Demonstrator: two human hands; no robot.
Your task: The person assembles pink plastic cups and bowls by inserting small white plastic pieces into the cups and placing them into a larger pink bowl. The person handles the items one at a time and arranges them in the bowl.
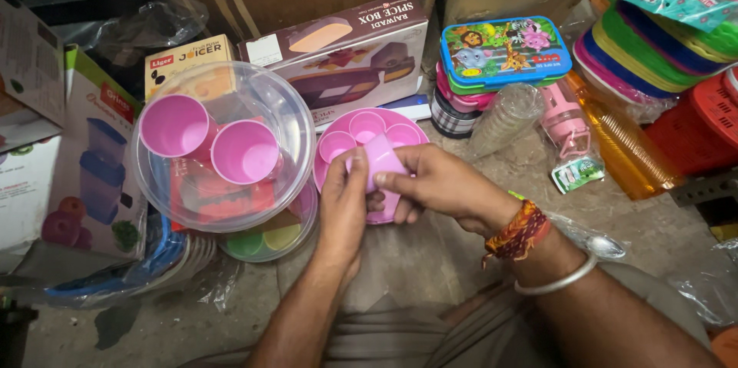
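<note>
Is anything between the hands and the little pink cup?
No. Both the left hand and the right hand already grip the small pink cup directly, just above the pink tray of cups.

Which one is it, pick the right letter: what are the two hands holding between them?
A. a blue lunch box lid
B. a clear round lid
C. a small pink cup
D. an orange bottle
C: the left hand and right hand both grip a small pink cup just above the pink round tray of similar cups.
</note>
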